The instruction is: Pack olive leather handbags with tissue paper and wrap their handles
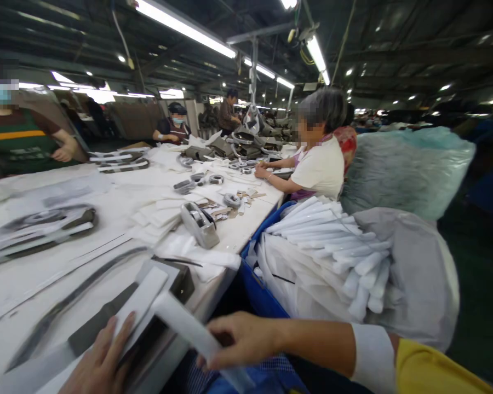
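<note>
My right hand [242, 336] grips a long white foam strip [187, 323] between thumb and fingers; motion blurs the strip a little. It slants up and left toward a grey bag [181, 282] lying at the table's near edge. The bag has a long dark grey strap or handle [78, 290] curving out over the table. My left hand [102, 361] rests with fingers stretched out on a white foam piece [143, 301] on top of the bag. Its thumb is not clearly visible.
A tape dispenser [199, 224] stands on the white table [246, 235], near cardboard bits and grey coiled straps. To the right, a blue bin [250, 284] holds many rolled white foam pieces [324, 230]. Co-workers [320, 164] sit or stand around the table. More bags [41, 230] lie left.
</note>
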`<state>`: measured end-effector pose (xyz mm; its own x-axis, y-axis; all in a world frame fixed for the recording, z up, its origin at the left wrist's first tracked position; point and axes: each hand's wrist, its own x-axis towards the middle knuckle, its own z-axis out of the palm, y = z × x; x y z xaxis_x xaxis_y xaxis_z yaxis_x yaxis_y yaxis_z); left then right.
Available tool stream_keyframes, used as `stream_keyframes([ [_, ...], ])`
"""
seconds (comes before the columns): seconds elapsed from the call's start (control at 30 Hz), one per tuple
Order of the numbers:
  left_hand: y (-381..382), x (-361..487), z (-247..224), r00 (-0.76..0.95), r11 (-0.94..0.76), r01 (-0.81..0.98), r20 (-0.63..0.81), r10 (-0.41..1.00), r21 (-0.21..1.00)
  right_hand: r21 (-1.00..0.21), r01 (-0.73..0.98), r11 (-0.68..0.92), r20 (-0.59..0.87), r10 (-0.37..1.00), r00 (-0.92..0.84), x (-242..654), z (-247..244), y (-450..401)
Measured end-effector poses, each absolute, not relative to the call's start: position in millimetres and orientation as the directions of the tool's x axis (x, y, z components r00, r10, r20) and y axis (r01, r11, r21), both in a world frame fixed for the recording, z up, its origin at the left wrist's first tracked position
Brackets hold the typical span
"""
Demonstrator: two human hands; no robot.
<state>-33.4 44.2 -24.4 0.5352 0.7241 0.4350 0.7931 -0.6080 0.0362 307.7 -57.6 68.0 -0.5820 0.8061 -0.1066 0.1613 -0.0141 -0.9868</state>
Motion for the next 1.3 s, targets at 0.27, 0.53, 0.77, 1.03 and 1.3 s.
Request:
stream_keyframes([
  [0.27, 22.5, -4.8, 68.4, 0.378, -0.382, 0.915, 0.052, 0.924, 0.131, -0.509, 0.569, 0.646, 0.225, 0.738, -0.636, 278.9, 46.3, -47.1],
  [0.53, 21.2, -3.7, 76.4, 0.353, -0.345, 0.92, -0.015, 0.935, 0.187, -0.101, 0.581, 0.808, 0.588, 0.52, -0.62, 215.5, 33.6, 18.0],
  [0.77, 13.4, -3.2, 70.8, 0.39, -0.396, 0.904, 0.069, 0.918, 0.161, -0.148, 0.445, 0.883, 0.79, 0.376, -0.484, 207.0, 9.9, 33.5],
  [1.03, 11.6, -9.2, 42.1, 0.45, -0.462, 0.887, 0.265, 0.853, -0.015, -0.028, 0.454, 0.89, 0.625, 0.37, -0.687, 252.2, 51.8, 54.2],
  [1.3, 4.1, -7.7, 46.2, 0.378, -0.356, 0.925, 0.234, 0.896, -0.132, -0.015, 0.49, 0.871, 0.625, 0.391, -0.676, 240.5, 22.9, 86.5],
])
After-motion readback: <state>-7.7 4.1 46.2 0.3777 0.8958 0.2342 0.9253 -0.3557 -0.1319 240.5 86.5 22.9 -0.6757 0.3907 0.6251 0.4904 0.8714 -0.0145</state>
